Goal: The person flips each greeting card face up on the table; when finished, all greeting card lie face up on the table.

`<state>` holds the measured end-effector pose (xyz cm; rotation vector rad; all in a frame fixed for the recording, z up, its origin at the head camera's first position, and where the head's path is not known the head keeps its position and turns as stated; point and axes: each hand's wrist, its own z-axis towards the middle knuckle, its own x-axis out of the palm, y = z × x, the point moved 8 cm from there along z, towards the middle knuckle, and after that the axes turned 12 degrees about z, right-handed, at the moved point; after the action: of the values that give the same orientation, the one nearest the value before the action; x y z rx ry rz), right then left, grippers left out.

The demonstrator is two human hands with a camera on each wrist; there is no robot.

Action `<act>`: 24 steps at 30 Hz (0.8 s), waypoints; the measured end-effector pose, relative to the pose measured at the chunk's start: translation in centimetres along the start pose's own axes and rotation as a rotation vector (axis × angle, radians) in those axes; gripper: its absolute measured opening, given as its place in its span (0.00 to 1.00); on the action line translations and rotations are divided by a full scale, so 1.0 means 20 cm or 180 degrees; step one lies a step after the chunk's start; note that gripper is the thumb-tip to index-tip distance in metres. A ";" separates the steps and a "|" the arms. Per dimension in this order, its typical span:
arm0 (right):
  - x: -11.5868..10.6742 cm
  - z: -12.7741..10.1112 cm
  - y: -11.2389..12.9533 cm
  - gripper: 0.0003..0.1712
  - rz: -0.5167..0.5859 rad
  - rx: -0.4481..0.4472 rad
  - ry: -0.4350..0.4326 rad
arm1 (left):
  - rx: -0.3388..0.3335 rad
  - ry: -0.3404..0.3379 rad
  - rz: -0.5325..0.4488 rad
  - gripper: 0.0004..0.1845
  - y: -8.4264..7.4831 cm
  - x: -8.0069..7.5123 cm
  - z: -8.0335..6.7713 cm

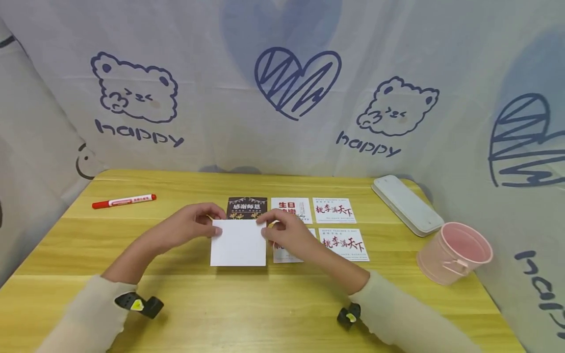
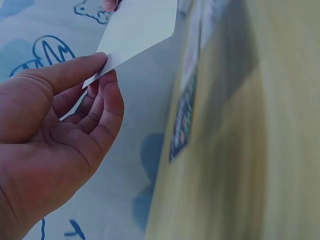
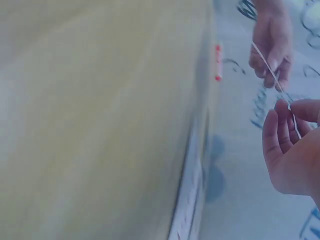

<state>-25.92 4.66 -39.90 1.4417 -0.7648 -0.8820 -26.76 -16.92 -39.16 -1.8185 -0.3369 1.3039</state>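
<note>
Pinching the top corners of a blank white card (image 1: 239, 242), the left hand (image 1: 187, 226) grips its upper left corner between thumb and fingers, and the right hand (image 1: 287, 234) grips the upper right corner the same way. The card is lifted off the wooden worktop (image 1: 265, 304), near its middle, tilted toward the person. Behind it lies a dark printed card (image 1: 247, 207), partly covered. To the right lie white cards with red lettering (image 1: 334, 210), set in two rows. Farther right stand a pink bucket (image 1: 454, 252) and a white flat case (image 1: 406, 203). A red marker (image 1: 124, 200) lies at the far left. A printed cloth (image 1: 282, 88) hangs behind.
</note>
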 end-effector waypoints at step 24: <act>-0.26 -0.18 0.11 0.15 -0.0163 -0.0255 0.0304 | 0.0122 0.0093 -0.0697 0.15 -0.18 0.16 0.17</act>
<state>-25.24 10.77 -37.26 1.4272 -0.6169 -0.8668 -27.53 -11.03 -38.91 -1.7143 -0.4778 1.1234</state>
